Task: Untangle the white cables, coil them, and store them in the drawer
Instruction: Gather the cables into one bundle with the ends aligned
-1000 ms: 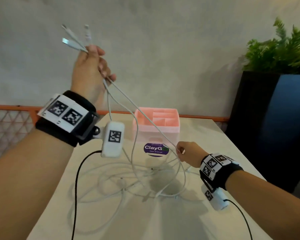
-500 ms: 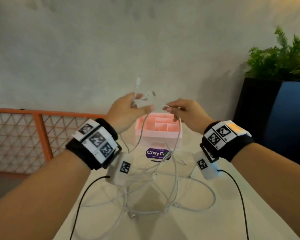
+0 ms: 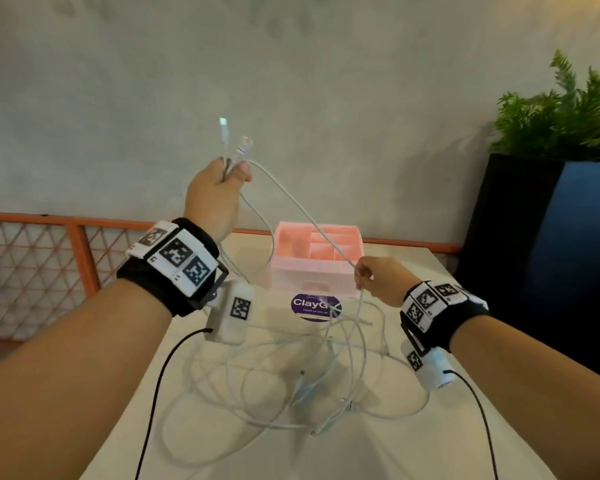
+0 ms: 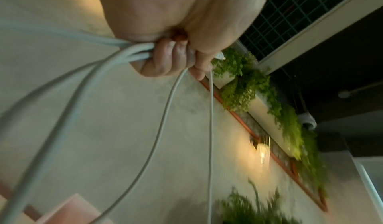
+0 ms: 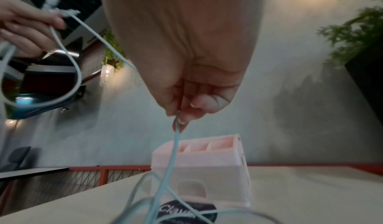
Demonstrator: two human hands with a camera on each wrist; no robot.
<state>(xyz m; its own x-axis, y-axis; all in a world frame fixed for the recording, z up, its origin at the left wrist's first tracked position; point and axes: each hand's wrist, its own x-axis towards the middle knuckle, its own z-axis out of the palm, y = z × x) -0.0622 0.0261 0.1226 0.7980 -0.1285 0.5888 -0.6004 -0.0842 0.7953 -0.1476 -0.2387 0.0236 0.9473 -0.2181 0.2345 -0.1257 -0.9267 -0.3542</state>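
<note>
Several white cables (image 3: 291,386) lie tangled in loose loops on the pale table (image 3: 482,445). My left hand (image 3: 219,188) is raised above the table and grips a bundle of cable ends, with plugs (image 3: 232,140) sticking up out of the fist; the left wrist view shows its fingers (image 4: 165,59) curled round the strands. My right hand (image 3: 374,278), lower and to the right, pinches one cable (image 5: 176,139) between thumb and fingertips. That strand (image 3: 302,209) runs up to the left hand. A pink drawer organiser (image 3: 316,261) stands behind the tangle.
A purple round sticker (image 3: 314,306) is on the table before the organiser. An orange mesh railing (image 3: 49,265) runs along the far left edge. A dark planter (image 3: 541,265) with green plants (image 3: 568,112) stands at the right. Black wrist-camera leads (image 3: 156,393) trail over the table.
My left hand dropped from high up, met the right hand, then rose again with the cable ends. The right hand has moved down and right, drawing one cable out.
</note>
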